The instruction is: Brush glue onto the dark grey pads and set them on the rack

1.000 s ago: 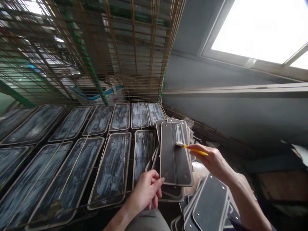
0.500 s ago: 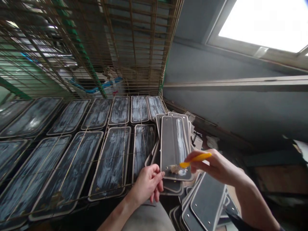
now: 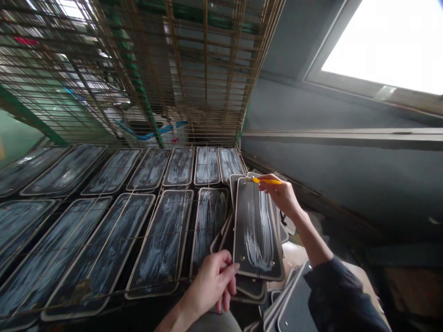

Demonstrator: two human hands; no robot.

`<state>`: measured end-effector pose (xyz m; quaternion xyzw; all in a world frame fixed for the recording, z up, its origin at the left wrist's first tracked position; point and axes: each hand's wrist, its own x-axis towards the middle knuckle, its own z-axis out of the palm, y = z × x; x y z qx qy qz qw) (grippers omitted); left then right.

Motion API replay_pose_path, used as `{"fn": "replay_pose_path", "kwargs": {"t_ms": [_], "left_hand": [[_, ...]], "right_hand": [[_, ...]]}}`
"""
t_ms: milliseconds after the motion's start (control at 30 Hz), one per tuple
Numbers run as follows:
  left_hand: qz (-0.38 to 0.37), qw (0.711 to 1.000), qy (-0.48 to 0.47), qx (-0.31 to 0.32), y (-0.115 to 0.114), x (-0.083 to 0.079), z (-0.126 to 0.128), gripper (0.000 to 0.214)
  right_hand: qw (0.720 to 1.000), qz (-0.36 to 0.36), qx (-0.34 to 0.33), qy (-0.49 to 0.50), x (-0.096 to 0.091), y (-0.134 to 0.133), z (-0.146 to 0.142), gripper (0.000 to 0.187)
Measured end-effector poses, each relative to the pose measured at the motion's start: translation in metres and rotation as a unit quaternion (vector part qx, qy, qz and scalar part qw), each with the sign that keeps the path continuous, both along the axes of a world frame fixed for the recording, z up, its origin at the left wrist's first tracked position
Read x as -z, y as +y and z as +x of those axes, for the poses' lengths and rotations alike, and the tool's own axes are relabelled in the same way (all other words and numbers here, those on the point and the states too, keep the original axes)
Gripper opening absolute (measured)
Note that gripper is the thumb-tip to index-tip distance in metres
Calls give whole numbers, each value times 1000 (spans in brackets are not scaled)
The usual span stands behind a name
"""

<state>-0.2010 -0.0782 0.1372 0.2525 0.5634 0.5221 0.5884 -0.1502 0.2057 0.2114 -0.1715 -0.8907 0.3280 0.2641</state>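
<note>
A grey rectangular panel (image 3: pixel 247 216) with rounded corners, a pale edge and small metal studs lies on top of a stack. White streaks of a wet coating curve down its right half and round its lower end. My right hand (image 3: pixel 285 198) is closed round the yellow handle of a paintbrush (image 3: pixel 268 181), whose bristles touch the panel near its far end. At the panel's near left corner, my left hand (image 3: pixel 214 279) grips the edge between thumb and curled fingers.
To the left, a wire rack (image 3: pixel 157 203) carries two rows of white-streaked panels (image 3: pixel 162 240). More wire shelves (image 3: pixel 204 69) tilt up above them. Uncoated panels (image 3: pixel 297 304) lean in a pile at the lower right. A grey wall (image 3: pixel 311 170) and a bright window stand on the right.
My right hand has moved the brush from the panel's near end to its far end, and new white streaks show at the lower left. My left hand keeps its place at the corner.
</note>
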Motion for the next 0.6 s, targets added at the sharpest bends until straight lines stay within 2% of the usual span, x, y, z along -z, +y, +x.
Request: {"fn": "replay_pose_path", "kwargs": {"t_ms": [133, 267, 433, 600], "left_hand": [[0, 1000, -2, -6, 0, -2, -1, 34], [2, 1000, -2, -8, 0, -1, -2, 35], [5, 1000, -16, -9, 1, 0, -2, 36], [17, 999, -28, -10, 0, -4, -3, 35]], "right_hand": [[999, 35, -20, -30, 6, -4, -6, 24], [992, 44, -76, -91, 0, -26, 15, 23], [984, -30, -119, -128, -15, -68, 61, 21], [972, -104, -143, -155, -20, -101, 99, 18]]}}
